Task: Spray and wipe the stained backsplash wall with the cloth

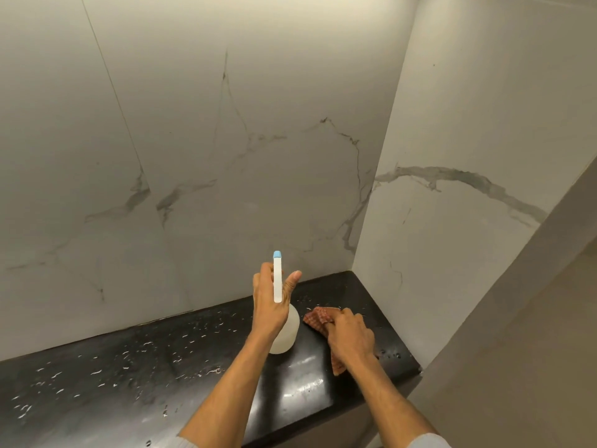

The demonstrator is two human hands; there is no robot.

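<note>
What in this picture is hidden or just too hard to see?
Head view only:
- Spray bottle: the trigger and neck are hidden behind the left hand.
- Cloth: mostly covered by the right hand.
- Backsplash wall: stains cannot be told from the marble veins.
- Counter: cut off at the left edge.

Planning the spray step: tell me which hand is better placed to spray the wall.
Left. The left hand already grips the spray bottle, nozzle toward the marble backsplash wall. The right hand holds the cloth down on the black counter.
</note>
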